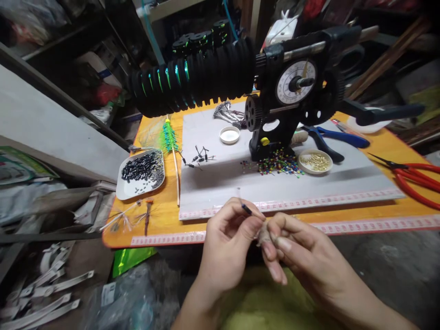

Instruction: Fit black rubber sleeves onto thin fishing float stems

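My left hand (228, 245) is closed in a pinch in front of the table's near edge. A small dark tube-shaped bead (246, 209) sticks up between its thumb and forefinger. My right hand (302, 247) meets it, its thumb and forefinger pinched at the left fingertips; what they hold is too small to make out. Greyish wrapping (264, 236) covers a finger where the hands meet. Beyond them on a grey board (220, 183) lie several black beaded pieces (201, 156) with thin wires and a pile of coloured-head pins (278, 164).
A hand-cranked winder (295, 82) with a ribbed black spool (192, 78) stands behind. Left is a white tray (120, 190) of black tubes; right are a dish (315, 172) of gold-coloured bits, blue-handled pliers (343, 137) and red-handled scissors (412, 176). Measuring tape (378, 224) lines the table edge.
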A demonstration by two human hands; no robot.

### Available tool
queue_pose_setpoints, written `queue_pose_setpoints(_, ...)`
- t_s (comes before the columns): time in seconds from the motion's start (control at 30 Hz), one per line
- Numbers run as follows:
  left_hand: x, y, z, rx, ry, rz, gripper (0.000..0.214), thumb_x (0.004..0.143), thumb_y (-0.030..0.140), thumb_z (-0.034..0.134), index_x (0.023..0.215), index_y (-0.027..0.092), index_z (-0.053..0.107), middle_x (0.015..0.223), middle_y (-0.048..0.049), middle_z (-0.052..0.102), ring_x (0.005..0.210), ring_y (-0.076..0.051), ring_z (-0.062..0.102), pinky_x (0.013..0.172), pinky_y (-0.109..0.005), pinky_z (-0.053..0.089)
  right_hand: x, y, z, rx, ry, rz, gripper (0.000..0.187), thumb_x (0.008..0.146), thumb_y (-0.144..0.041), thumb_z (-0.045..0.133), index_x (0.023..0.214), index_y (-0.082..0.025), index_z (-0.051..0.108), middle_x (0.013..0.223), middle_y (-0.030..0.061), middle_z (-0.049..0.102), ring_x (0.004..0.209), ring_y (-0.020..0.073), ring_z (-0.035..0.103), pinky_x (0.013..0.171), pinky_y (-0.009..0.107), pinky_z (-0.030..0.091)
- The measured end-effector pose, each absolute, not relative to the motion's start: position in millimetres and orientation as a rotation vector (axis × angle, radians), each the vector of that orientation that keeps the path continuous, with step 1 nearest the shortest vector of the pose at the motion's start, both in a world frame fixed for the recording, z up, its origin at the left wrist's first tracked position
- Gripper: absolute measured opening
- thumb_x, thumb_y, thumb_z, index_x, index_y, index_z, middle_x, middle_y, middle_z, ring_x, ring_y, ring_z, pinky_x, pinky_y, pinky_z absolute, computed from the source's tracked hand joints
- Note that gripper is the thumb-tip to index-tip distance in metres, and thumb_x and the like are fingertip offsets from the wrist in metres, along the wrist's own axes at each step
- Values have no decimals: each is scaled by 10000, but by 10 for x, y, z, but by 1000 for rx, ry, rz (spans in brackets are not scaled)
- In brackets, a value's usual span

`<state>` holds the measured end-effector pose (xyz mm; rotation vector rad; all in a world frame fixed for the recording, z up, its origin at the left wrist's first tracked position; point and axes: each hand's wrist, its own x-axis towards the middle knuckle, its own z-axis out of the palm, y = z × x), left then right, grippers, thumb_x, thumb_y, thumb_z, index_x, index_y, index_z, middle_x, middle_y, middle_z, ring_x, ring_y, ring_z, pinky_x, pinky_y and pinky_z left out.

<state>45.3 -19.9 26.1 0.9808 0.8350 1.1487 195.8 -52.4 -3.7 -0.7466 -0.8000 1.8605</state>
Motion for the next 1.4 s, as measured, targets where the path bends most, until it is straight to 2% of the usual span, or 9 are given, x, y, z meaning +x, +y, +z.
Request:
queue_pose_setpoints(0.1, 439, -213, 221, 992, 812, 1132, 256, 988, 420, 689, 963, 182, 782, 1003, -64, 664, 753, -123, 658, 680, -222, 566, 1961, -495, -1, -753, -788, 1860, 277, 977, -445, 721, 925, -210, 585, 789, -22, 680, 592, 75, 634, 558, 179, 479)
queue_pose_setpoints(0.2, 423, -278, 185, 968, 724, 1057, 235, 980, 390, 706, 1114, 227, 810, 1184, -80, 597, 633, -70, 670, 578, -210, 579, 1960, -480, 41, -770, -791, 1864, 292, 969, -453, 731, 905, -198, 601, 730, -14, 681, 582, 78, 625, 571, 182, 473)
queue_pose_setpoints(0.3, 462, -331, 138, 863, 625, 1088, 99, 936, 269, 768, 1013, 253, 829, 1185, -43, 578, 523, -28, 668, 498, -186, 579, 1951, -484, 59, -776, -798, 1883, 312, 953, -469, 746, 910, -191, 610, 675, -17, 660, 564, 84, 611, 576, 192, 477)
queue_pose_setpoints(0.37, 512, -344, 98, 779, 539, 1156, 82, 965, 256, 729, 956, 247, 810, 1100, -20, 641, 496, -38, 672, 466, -178, 578, 1947, -489, 55, -766, -802, 1902, 305, 959, -468, 737, 933, -191, 612, 711, -17, 653, 566, 83, 606, 571, 197, 484)
queue_pose_setpoints(0.5, 605, -311, 81, 662, 533, 1273, 98, 982, 309, 711, 944, 220, 726, 741, 39, 691, 433, -69, 641, 418, -157, 542, 1953, -488, 41, -744, -835, 1943, 273, 995, -446, 691, 946, -192, 602, 784, -11, 641, 582, 71, 593, 558, 186, 478)
queue_pose_setpoints(0.67, 672, -230, 179, 556, 610, 1315, 181, 920, 332, 790, 872, 201, 673, 640, 70, 650, 372, -46, 555, 378, -125, 473, 1956, -481, 57, -755, -876, 1906, 284, 988, -450, 701, 946, -196, 581, 773, -17, 641, 584, 62, 578, 561, 173, 458)
queue_pose_setpoints(0.93, 665, -280, 175, 631, 722, 1371, 132, 930, 334, 778, 870, 232, 720, 668, 59, 648, 468, -60, 571, 473, -158, 531, 1986, -484, 32, -765, -877, 1919, 298, 981, -460, 706, 919, -193, 588, 759, -14, 645, 561, 64, 574, 546, 178, 453)
queue_pose_setpoints(1.17, 444, -287, 229, 1197, 870, 1206, 99, 930, 256, 768, 993, 197, 816, 974, -72, 708, 904, -166, 686, 802, -237, 575, 2082, -448, 113, -898, -956, 1799, 260, 978, -420, 718, 886, -207, 600, 736, -7, 681, 602, 89, 624, 573, 184, 492)
queue_pose_setpoints(1.4, 360, -269, 234, 1599, 891, 1329, 225, 794, 62, 806, 965, 205, 837, 883, -85, 792, 811, -191, 761, 722, -255, 626, 2066, -445, 217, -1015, -1004, 1735, 372, 924, -535, 744, 827, -205, 604, 632, 1, 653, 569, 117, 619, 541, 205, 511)
